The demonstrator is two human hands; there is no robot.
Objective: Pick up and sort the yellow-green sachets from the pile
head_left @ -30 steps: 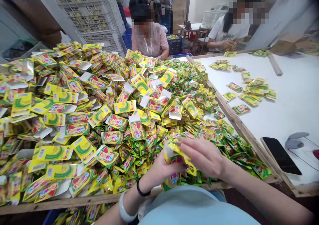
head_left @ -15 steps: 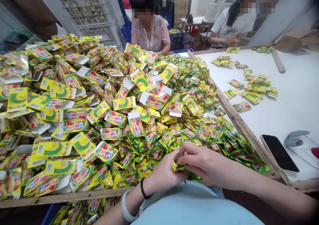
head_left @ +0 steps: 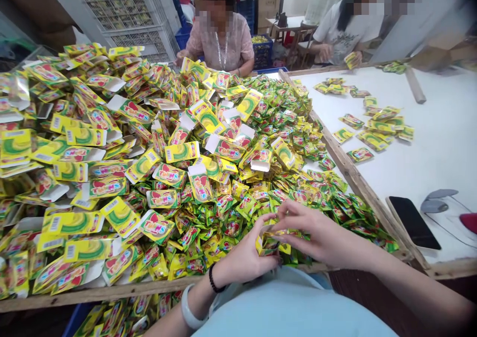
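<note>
My left hand (head_left: pixel 242 257), with a black beaded bracelet and a pale bangle on its wrist, is closed around a small yellow carton (head_left: pixel 265 245). Most of that carton is hidden by the fingers. Over the carton's upper end reaches my right hand (head_left: pixel 311 227), its fingers stretched and apart; I make out nothing between them. Both hands are at the near edge of a heap of small shiny green-and-yellow sachets (head_left: pixel 231 227). To their left, flat yellow cartons (head_left: pixel 156 225) printed with melon pictures, several with white flaps open, are piled on top.
A wooden rail (head_left: pixel 346 170) divides the heap from a white tabletop (head_left: pixel 439 153). A phone (head_left: pixel 413 222), a grey object with a cord (head_left: pixel 436 203) and a group of filled cartons (head_left: pixel 383 123) lie there. Two co-workers (head_left: pixel 223 43) sit across the table. White crates (head_left: pixel 122 9) stand behind.
My right hand's fingers have lifted and spread a little over the carton, and more of the carton shows. The co-worker at right has raised a carton off the table. The view has shifted slightly.
</note>
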